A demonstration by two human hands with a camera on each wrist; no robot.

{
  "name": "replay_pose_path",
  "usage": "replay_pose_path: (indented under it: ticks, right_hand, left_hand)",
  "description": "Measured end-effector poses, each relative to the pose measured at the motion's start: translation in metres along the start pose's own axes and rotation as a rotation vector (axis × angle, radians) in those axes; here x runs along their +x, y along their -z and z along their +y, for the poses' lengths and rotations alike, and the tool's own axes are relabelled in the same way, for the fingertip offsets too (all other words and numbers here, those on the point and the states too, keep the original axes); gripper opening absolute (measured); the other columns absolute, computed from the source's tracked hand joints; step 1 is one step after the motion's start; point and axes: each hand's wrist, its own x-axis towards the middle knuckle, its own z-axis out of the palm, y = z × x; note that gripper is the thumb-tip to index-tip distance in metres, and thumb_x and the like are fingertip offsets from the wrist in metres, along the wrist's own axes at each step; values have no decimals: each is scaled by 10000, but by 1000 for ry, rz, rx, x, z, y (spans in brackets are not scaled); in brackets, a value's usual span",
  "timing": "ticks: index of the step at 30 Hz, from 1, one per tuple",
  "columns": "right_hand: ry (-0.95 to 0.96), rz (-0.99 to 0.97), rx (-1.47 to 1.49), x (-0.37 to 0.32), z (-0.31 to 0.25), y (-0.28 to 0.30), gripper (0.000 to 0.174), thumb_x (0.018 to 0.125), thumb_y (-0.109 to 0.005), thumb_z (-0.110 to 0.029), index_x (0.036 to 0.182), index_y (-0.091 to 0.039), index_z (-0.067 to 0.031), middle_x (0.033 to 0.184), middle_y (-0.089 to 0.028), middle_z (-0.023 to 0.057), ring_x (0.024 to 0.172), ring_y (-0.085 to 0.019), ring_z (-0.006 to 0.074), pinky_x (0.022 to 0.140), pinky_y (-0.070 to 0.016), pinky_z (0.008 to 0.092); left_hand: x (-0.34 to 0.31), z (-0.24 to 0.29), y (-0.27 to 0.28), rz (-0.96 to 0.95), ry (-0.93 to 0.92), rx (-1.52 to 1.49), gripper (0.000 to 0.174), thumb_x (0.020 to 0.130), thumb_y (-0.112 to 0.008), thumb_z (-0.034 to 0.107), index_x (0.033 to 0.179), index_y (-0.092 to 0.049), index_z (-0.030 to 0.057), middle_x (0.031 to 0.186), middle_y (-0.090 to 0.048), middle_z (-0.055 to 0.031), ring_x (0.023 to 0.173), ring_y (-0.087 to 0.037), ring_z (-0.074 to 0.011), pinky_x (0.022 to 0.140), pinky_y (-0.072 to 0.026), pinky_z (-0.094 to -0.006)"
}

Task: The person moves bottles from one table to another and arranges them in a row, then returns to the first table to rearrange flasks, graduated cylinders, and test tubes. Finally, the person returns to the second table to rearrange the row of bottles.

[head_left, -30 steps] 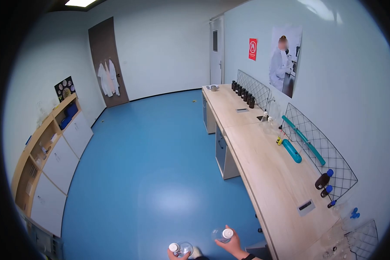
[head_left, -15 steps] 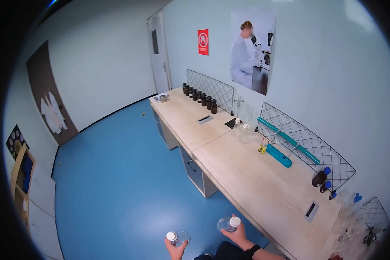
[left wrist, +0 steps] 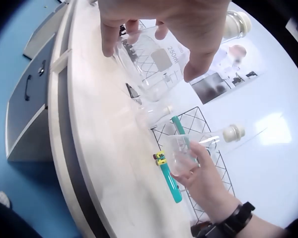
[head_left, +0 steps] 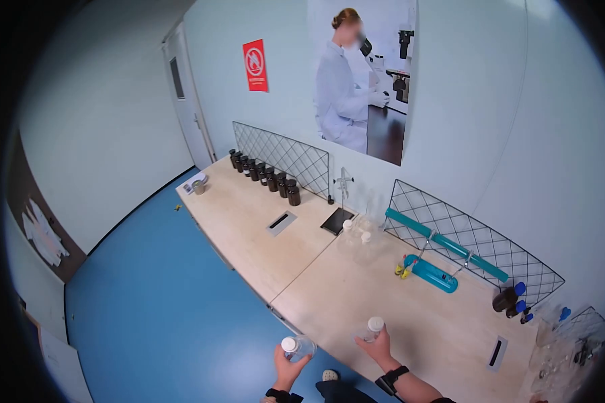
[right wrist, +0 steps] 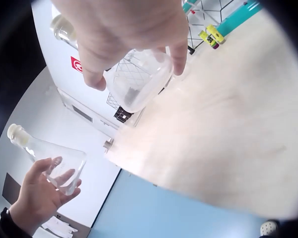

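My left hand (head_left: 289, 371) grips a clear conical flask (left wrist: 151, 69) with a white stopper (head_left: 288, 344); "250ml" shows on its glass in the left wrist view. This flask is above the floor at the bench's front edge. In my right hand (head_left: 379, 350) is a second stoppered conical flask (right wrist: 139, 84), its fingers and thumb wrapped round the body, over the front part of the bench (head_left: 329, 295). Both flasks look empty. Two more clear flasks (head_left: 365, 250) with white stoppers stand farther back on the bench.
Behind those flasks is a metal stand (head_left: 343, 191) on a black base. A teal tray (head_left: 431, 274) and small yellow items (head_left: 403, 270) lie to their right. Several brown bottles (head_left: 270, 180) line the wire rack at left; blue-capped brown bottles (head_left: 507, 299) and glassware (head_left: 571, 356) are at right.
The view has swung right and come closer to the bench. Both hands, still holding their flasks, have moved from over the floor to the bench edge, the right one now over the bench top.
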Motion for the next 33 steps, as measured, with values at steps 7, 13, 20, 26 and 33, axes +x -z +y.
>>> replay_pose_path:
  ticks: [7, 13, 20, 26, 33]
  right_hand:
    - [-58, 69, 17, 103, 39, -52, 649, 584, -821, -274, 1096, -520, -12, 1036, -586, 154, 973, -576, 266, 825, -460, 358]
    - [-184, 85, 86, 131, 51, -74, 642, 612, -808, -279, 1117, -522, -2, 1074, -582, 142, 1000, -569, 258, 869, -445, 350]
    - [-276, 349, 108, 170, 67, -102, 603, 635, -795, -234, 1119, -515, -7, 1061, -592, 125, 1001, -572, 228, 863, -444, 335]
    - [-319, 454, 13, 203, 65, -126, 648, 638, -792, -239, 1154, -476, -4, 1082, -571, 136, 1022, -555, 243, 869, -438, 336]
    - [-414, 462, -180, 214, 78, -148, 790, 643, -792, -264, 1260, -392, 23, 1237, -487, 195, 1167, -474, 278, 965, -391, 346]
  left_hand:
    - [117, -16, -35, -178, -71, 81, 714, 563, -826, 157, 1175, -493, -2, 1140, -512, -136, 1029, -553, -241, 866, -481, -343]
    - [213, -36, -72, -327, -105, 246, 710, 570, -823, 190, 1159, -501, -40, 1089, -579, -175, 1039, -561, -259, 892, -450, -345]
    - [321, -69, -131, -645, -78, 104, 726, 583, -806, 130, 1212, -469, -7, 1153, -526, -171, 1060, -545, -258, 865, -472, -348]
    - [373, -88, -164, -769, -41, 84, 742, 580, -806, 113, 1227, -461, -2, 1195, -513, -156, 1076, -537, -245, 859, -481, -351]
    - [401, -103, -183, -896, -55, 126, 757, 577, -815, 129, 1230, -456, -4, 1217, -503, -158, 1080, -536, -252, 851, -486, -343]
